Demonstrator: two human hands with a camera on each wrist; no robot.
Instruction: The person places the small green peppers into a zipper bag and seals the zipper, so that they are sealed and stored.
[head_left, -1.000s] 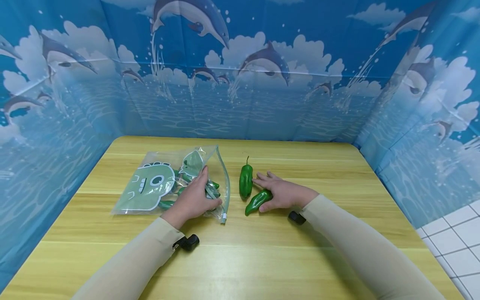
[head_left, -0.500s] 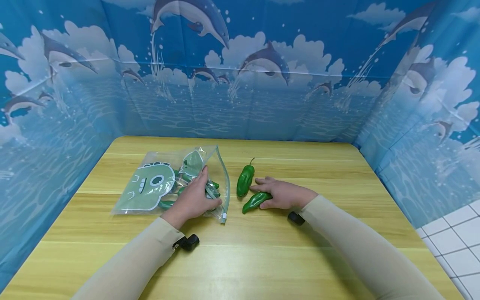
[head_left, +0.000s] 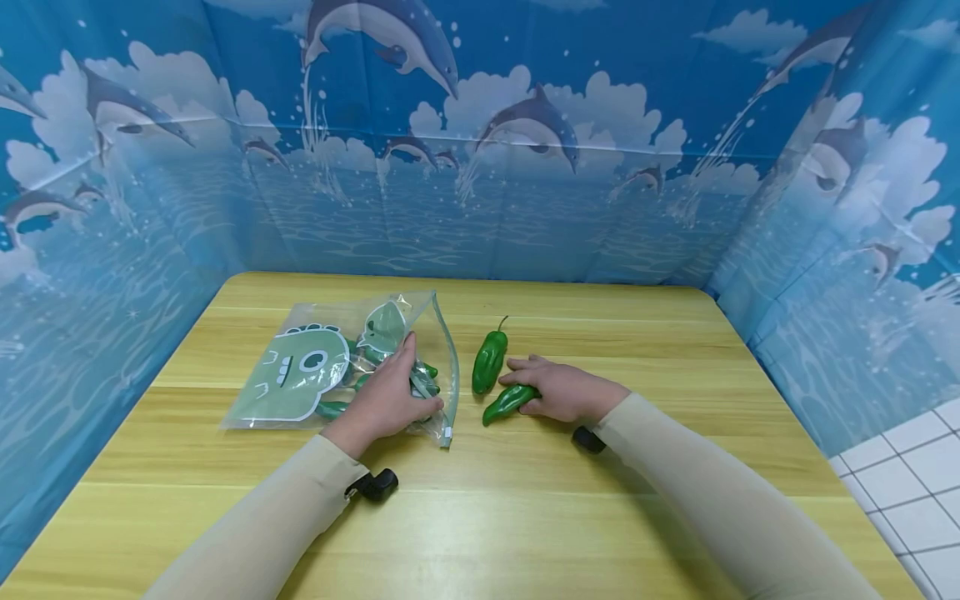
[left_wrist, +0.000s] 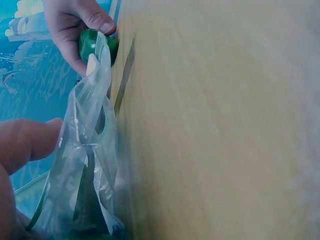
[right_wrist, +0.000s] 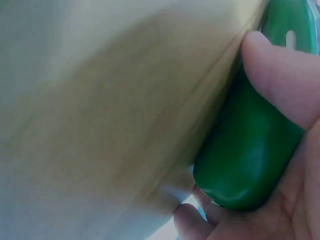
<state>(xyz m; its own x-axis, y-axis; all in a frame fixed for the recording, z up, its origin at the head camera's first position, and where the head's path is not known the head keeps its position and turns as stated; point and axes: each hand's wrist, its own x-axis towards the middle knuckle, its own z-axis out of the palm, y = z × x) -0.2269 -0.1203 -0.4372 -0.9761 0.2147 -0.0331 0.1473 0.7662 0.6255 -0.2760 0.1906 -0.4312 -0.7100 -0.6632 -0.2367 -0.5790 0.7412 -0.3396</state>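
Note:
My left hand [head_left: 386, 398] holds the mouth end of a clear zip bag [head_left: 258, 400] printed with a green cartoon face. Several green peppers show through the plastic. In the left wrist view the thumb lies against the crumpled bag [left_wrist: 82, 165]; the other fingers are mostly out of sight. My right hand [head_left: 564, 390] grips a green pepper [head_left: 508, 405] lying on the table, its tip pointing left toward the bag. The thumb crosses this pepper [right_wrist: 245, 145] in the right wrist view. Another green pepper [head_left: 490, 362], with a long stem, lies just beyond the right fingertips.
The wooden table [head_left: 480, 533] has a light grain and rounded far corners. A blue curtain [head_left: 480, 217] with dolphins surrounds its back and sides. White floor tiles [head_left: 918, 467] appear at the right. A small black camera [head_left: 378, 485] sits on the left wrist.
My right hand has shifted slightly left with the pepper in its grip. The stemmed pepper has tilted and slid a little left. My left hand and the bag stay in place.

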